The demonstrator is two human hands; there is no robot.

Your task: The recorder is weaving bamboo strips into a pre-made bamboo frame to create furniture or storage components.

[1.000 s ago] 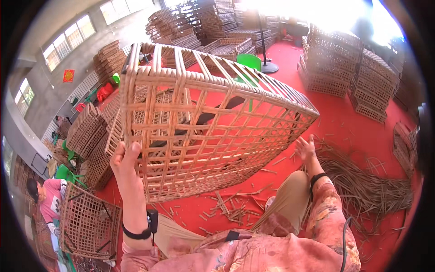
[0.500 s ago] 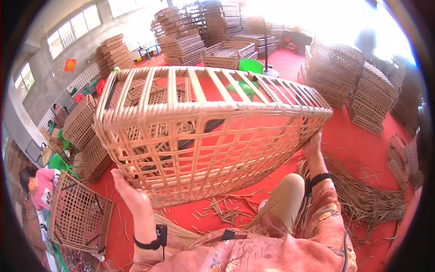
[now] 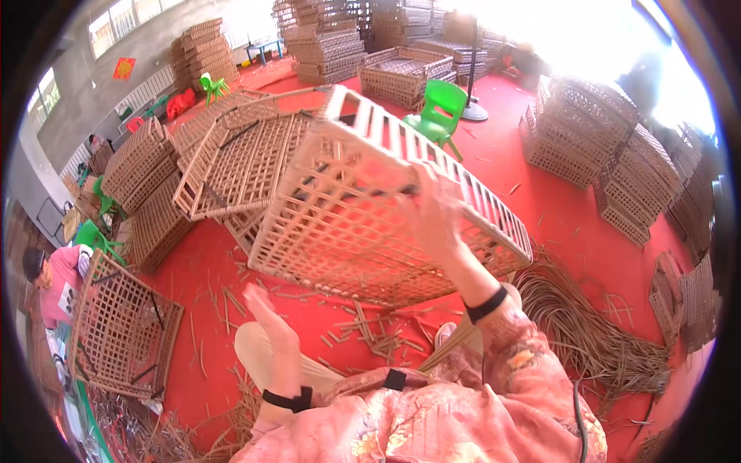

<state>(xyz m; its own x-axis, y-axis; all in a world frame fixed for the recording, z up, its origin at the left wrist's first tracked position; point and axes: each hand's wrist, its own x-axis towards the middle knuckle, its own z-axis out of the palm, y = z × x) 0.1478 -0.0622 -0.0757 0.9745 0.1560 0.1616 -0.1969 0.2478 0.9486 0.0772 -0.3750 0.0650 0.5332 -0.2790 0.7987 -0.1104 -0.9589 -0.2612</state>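
Note:
A large rectangular wicker basket (image 3: 328,224) with an open-lattice weave stands tilted in front of me, one corner raised at the far left. My right hand (image 3: 436,208), slightly blurred, is at its upper rim with the fingers closed over the edge. Apart from the basket, below its lower left side, my left hand (image 3: 272,324) has its fingers stretched out and holds nothing. Several more woven baskets (image 3: 239,166) lie piled at odd angles just behind the tilted one. Short cut cane pieces (image 3: 374,328) are scattered on the red floor covering near my feet.
Right of my knee lies a big bundle of long cane strips (image 3: 587,332). A green plastic chair (image 3: 441,112) stands beyond the basket. At left, a person in pink (image 3: 60,285) is beside another lattice basket (image 3: 123,328). Tall basket stacks (image 3: 583,131) stand at right and back.
The basket has turned, its left corner rising and its right side dropping. My right hand has moved from its right end to the upper rim; my left hand has come off it.

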